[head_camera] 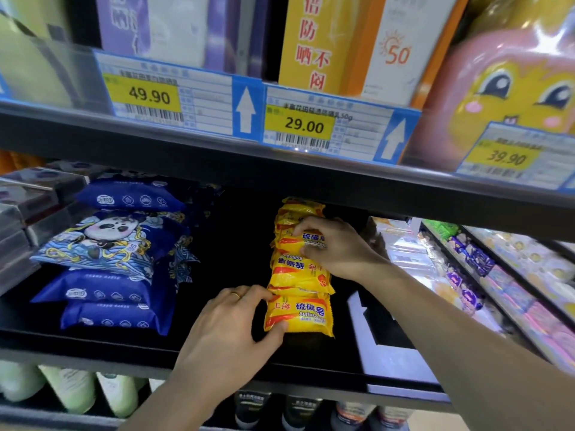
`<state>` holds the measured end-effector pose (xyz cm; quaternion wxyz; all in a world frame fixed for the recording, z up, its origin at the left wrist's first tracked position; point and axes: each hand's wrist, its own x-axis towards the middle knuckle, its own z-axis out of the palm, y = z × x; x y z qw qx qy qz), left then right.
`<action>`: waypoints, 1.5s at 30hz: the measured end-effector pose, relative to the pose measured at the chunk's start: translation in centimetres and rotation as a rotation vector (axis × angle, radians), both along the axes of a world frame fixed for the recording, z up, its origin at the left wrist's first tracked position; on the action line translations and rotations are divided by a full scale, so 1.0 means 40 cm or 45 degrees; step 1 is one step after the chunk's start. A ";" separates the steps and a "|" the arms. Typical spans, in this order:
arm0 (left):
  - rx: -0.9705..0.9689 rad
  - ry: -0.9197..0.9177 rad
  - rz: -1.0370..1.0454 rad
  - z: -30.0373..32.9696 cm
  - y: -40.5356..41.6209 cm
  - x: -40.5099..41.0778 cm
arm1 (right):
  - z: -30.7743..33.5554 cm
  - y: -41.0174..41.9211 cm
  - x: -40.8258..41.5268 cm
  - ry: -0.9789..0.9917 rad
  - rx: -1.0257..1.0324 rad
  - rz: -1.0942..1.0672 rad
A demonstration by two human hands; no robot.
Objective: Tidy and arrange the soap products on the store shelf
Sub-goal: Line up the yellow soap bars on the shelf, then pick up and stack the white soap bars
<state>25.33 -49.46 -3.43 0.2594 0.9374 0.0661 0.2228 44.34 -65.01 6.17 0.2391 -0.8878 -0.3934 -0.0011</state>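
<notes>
Soap packs [298, 269]: yellow sulfur-soap packets, red and blue print, lying in a row running from the shelf [217, 349] front edge toward the back.
Handling: likely light, firm bars inside slick, crinkly wrap; best gripped across the short sides.
Left hand [230, 334]: pinching the front packet [298, 315], thumb underneath.
Right hand [336, 244]: fingers curling over a packet further back.
Neighbours: blue wipe packs [115, 269] sitting toward the left edge.

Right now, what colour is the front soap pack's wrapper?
Yellow with red and blue print, on the front soap pack; head view.
</notes>
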 end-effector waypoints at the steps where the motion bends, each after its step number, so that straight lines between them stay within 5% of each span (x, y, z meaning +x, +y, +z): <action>1: -0.006 -0.003 -0.001 0.000 0.000 -0.001 | 0.003 0.001 -0.004 -0.017 -0.038 -0.015; 15: -0.019 -0.145 0.026 0.012 -0.012 -0.016 | 0.032 -0.032 -0.130 -0.211 -0.043 -0.183; 26: 0.031 -0.522 -0.271 0.040 -0.130 -0.026 | -0.123 -0.291 -0.315 -0.176 0.507 -0.263; 41: 0.352 -0.141 -0.099 -0.005 -0.431 0.090 | -0.249 -0.532 -0.305 0.177 0.795 -0.102; 45: 0.361 -0.147 -0.069 -0.012 -0.429 0.094 | -0.206 -0.573 -0.236 -0.138 0.923 -0.359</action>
